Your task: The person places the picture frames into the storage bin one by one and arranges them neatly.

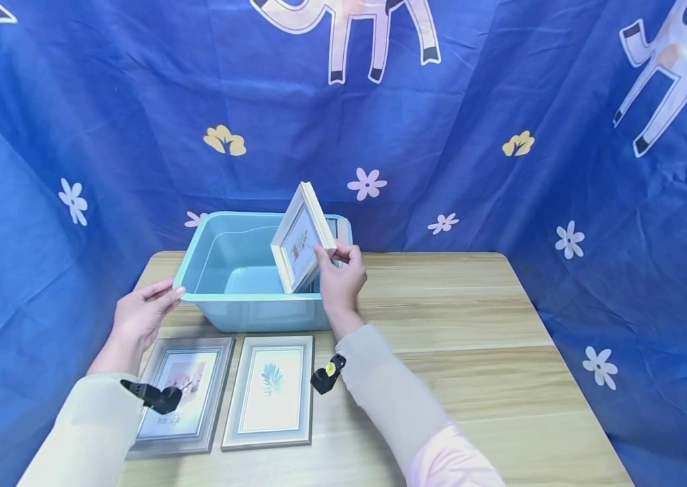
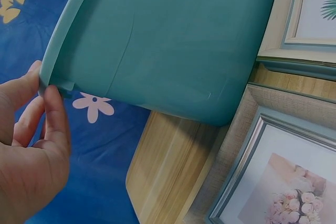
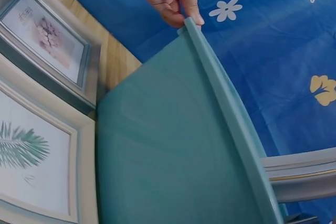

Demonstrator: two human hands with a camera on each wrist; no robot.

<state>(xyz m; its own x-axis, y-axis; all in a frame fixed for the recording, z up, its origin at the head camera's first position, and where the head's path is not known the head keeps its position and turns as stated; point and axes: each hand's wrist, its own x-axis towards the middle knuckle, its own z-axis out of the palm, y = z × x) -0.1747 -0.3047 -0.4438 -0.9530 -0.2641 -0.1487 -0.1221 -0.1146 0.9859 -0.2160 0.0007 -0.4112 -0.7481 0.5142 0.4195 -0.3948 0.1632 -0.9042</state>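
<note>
A small picture frame (image 1: 303, 237) with a cream border is tilted up over the right part of a light blue plastic bin (image 1: 258, 314). My right hand (image 1: 343, 277) grips its lower right edge between thumb and fingers. At the bin's left front corner, my left hand (image 1: 143, 314) pinches the rim, with thumb and fingertips on either side of it, as the left wrist view shows. Only the held frame's edge (image 3: 304, 174) appears in the right wrist view. A greyish edge of something (image 1: 342, 233) shows inside the bin's right end, mostly hidden behind the held frame.
On the wooden table (image 1: 459, 352), a grey picture frame with a pink flower print (image 1: 181, 399) lies before the bin at left. Beside it lies a paler frame with a blue-green leaf print (image 1: 270, 392). A blue patterned cloth (image 1: 428, 169) hangs behind and at both sides.
</note>
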